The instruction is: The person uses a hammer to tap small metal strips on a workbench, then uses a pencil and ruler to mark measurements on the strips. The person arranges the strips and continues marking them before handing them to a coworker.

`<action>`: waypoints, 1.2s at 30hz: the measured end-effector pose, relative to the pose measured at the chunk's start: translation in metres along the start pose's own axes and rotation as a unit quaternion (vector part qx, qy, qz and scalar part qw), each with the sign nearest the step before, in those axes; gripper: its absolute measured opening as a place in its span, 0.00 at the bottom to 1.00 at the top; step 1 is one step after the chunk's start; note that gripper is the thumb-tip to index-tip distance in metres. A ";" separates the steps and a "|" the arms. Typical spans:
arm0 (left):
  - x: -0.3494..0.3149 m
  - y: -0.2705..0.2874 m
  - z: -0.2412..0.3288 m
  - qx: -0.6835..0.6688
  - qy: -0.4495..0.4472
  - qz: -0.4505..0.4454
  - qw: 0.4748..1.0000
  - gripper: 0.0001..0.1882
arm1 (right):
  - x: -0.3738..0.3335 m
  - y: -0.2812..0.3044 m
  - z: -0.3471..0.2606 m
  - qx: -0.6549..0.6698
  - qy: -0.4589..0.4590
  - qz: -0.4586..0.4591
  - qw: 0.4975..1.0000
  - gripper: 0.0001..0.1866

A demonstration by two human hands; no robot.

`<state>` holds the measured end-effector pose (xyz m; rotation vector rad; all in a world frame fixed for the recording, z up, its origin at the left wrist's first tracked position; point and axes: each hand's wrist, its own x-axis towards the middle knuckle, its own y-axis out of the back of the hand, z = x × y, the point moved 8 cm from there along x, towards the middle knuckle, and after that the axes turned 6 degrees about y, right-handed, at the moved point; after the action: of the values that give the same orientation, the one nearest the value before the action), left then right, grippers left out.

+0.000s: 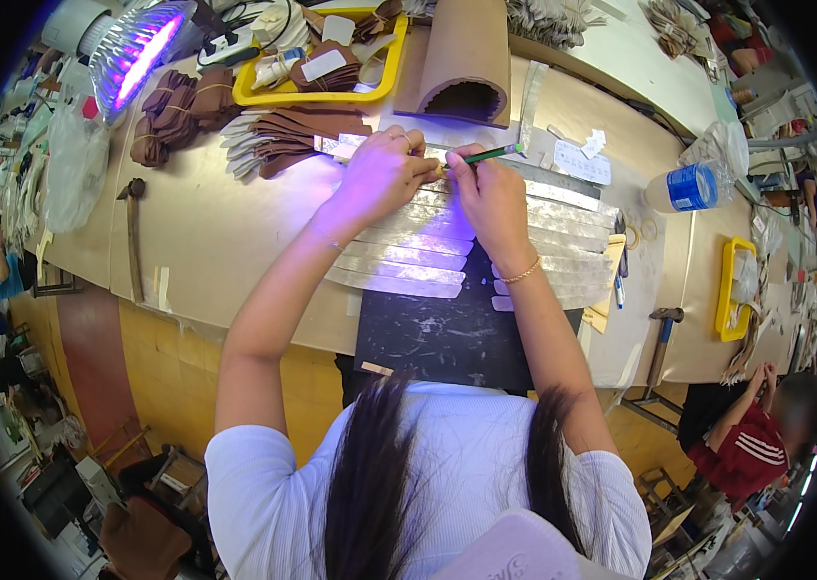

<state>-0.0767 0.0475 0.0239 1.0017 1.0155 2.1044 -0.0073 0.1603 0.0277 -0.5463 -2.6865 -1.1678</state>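
Note:
My right hand (491,203) is closed around a slim green pen-like tool (497,153), its tip pointing left toward my other hand. My left hand (384,174) is right beside that tip, fingers bent and pinched together; what lies between them is hidden. Beneath both hands, rows of pale, shiny strips (408,259) lie side by side on a black board (428,333). More strips (568,242) continue to the right of my right forearm. Just left of my left hand, a fanned bundle of brown strips (307,135) rests on the table.
A yellow tray (399,48) with brown pieces and a large brown cardboard roll (461,68) stand at the back. A lit lamp (143,58) hangs at upper left. Hammers (134,242) lie on the table. A jar with a blue label (688,188) stands right. Another person (751,435) sits at right.

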 end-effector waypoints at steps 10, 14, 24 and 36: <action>-0.001 0.001 0.000 -0.017 -0.004 0.015 1.000 0.07 | -0.004 0.002 0.007 0.083 -0.020 0.040 0.996 0.12; -0.003 0.002 0.002 0.004 -0.014 0.015 1.000 0.07 | -0.004 0.002 0.005 0.066 -0.030 0.017 0.997 0.12; -0.003 0.002 0.004 0.016 -0.007 0.016 1.000 0.07 | -0.002 -0.001 -0.007 -0.070 0.029 -0.002 0.997 0.10; 0.001 0.004 -0.010 -0.060 0.049 -0.026 0.997 0.09 | -0.004 0.018 0.015 0.087 -0.050 0.042 0.994 0.13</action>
<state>-0.0859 0.0431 0.0233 0.8121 0.9390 2.1605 0.0032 0.1813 0.0282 -0.6969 -2.7833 -0.8960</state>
